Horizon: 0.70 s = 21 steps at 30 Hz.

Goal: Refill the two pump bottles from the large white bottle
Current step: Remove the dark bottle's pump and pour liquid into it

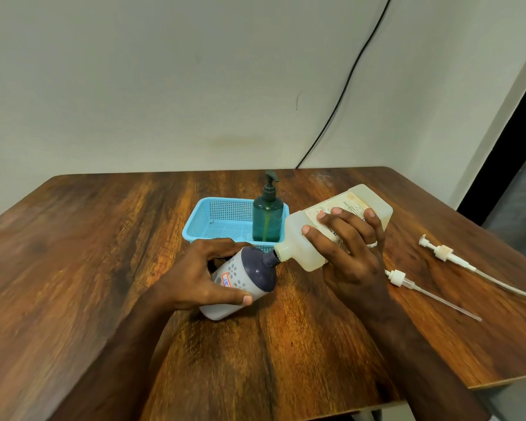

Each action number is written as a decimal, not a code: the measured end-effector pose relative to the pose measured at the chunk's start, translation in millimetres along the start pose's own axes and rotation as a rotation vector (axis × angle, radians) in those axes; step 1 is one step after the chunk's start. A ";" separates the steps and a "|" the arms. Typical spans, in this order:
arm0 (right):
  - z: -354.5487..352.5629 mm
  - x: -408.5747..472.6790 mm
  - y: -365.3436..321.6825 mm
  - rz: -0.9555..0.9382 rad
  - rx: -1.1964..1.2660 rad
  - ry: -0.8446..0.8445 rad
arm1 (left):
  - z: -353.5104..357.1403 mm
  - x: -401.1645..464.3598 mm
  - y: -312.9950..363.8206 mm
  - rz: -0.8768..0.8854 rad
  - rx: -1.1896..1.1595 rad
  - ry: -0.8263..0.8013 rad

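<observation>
So, both hands are busy over the wooden table (pixel 104 253). Left hand (pixel 195 275) is wrapped around the grey pump bottle (pixel 240 284), which is tilted over w/ its base toward the near-left and its dark neck pointing up-right; thumb runs along the lower side, tip just under the dark cap dome, other fingers curl over the top side behind it, so the bottle sits snug between thumb and fingers, closed grip. Pump head is off this one. Right hand (pixel 349 253) is clamped on the large white bottle (pixel 331 226), tipped down to the left so its spout meets the grey bottle's open neck, mouths touching or as good as. Fingers spread across the label face (index near the shoulder, the rest farther up toward the base), thumb side is hidden under the bottle so can't see it, but it's clearly a firm hold. There's a ring on one finger. Behind the hands sits a blue basket (pixel 213 214) w/ the green pump bottle (pixel 268 220) standing upright in its right end, pump still on. Off to the right of the right hand, two white pump heads w/ dip tubes lie flat on the table: nearer one (pixel 398 278) just beside the wrist, farther one (pixel 444 253) a bit apart from it. Black cable (pixel 346 86) runs down the wall behind the table.
</observation>
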State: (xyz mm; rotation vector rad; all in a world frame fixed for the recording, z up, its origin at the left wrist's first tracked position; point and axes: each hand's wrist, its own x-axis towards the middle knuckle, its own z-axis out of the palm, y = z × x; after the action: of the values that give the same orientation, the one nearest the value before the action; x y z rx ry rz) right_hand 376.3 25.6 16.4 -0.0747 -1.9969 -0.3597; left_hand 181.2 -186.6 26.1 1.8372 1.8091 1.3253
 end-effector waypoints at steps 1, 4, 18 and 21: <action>0.0 -0.3 0.2 -0.001 -0.001 0.000 | -0.1 0.0 -0.1 0.000 0.000 0.001; -0.3 0.1 0.2 -0.006 -0.001 0.003 | 0.3 -0.3 -0.2 0.002 -0.003 0.001; -1.3 2.3 0.0 -0.008 0.002 0.002 | -0.1 0.1 0.0 -0.001 0.004 0.005; -0.6 3.1 0.6 -0.014 0.007 0.000 | -0.3 0.3 -0.6 0.005 0.005 0.008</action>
State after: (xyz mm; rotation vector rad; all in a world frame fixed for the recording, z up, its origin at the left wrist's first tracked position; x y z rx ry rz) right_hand 375.6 25.7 19.5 -0.0565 -1.9999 -0.3611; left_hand 180.5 -186.4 25.9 1.8430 1.8148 1.3329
